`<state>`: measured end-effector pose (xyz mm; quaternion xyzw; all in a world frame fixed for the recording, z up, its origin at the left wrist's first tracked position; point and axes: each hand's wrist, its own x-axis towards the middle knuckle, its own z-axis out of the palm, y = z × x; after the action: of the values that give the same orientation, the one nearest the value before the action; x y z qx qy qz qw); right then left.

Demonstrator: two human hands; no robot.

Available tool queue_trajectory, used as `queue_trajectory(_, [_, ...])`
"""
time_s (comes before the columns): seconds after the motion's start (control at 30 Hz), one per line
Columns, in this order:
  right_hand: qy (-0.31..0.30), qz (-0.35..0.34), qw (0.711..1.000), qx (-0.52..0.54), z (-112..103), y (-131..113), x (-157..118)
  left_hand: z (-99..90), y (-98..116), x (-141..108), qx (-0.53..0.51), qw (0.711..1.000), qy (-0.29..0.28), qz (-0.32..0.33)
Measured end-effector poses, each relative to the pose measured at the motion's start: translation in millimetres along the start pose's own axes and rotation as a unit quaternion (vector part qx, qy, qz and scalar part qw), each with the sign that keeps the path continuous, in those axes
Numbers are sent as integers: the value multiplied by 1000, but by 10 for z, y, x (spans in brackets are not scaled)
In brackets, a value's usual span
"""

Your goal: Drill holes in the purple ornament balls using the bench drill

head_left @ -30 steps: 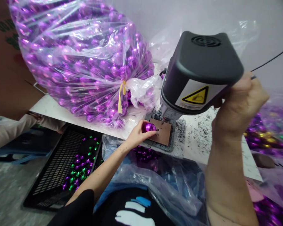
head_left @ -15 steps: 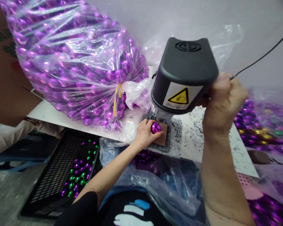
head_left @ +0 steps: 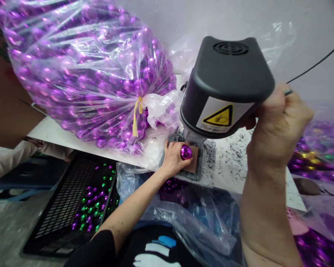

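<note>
My left hand grips a shiny purple ball between thumb and fingers, over a brown pad on the machine's grey base. Above it stands a black machine head with a yellow warning triangle, its lower tip close to the ball. Whether tip and ball touch is unclear. My right hand is closed at the machine's right side, its fingers partly hidden behind the head; what they wrap round cannot be made out.
A big clear bag of purple balls lies on the white table at left. Below is a black crate with green and purple pieces. Another person's sleeve shows at far left. More bagged purple items lie at right.
My right hand and the machine head appear farther right and larger in view. My left hand, still holding the purple ball, has shifted slightly right.
</note>
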<state>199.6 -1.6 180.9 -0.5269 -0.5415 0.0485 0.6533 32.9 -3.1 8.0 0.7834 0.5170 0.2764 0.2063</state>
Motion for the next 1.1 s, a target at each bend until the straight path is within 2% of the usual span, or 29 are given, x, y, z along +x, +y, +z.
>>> queue_trajectory(0.1, [7, -9, 999, -47, -69, -78, -96, -19, 5, -2, -8, 1000, -4, 1])
queue_trajectory(0.2, [14, -44, 992, -114, -157, -121, -331, -20, 3, -5, -16, 1000, -2, 1])
queue_trajectory(0.33, [30, -87, 986, -138, -234, -56, -716, -8, 1, -13, -29, 1000, 4, 4])
queue_trajectory(0.43, [40, -147, 980, -131, -231, 23, -881, -1, -2, -21, -37, 999, 6, 10])
queue_trajectory(0.6, [17, -211, 967, -144, -178, 123, -961, 5, -11, -34, -29, 999, 10, 8])
queue_trajectory(0.8, [25, -225, 964, -135, -166, 268, -1030, 9, 2, -48, -10, 1000, 4, -5])
queue_trajectory(1.1, [-8, -238, 963, -128, -215, 350, -1038, -11, 59, -54, -10, 999, 3, -31])
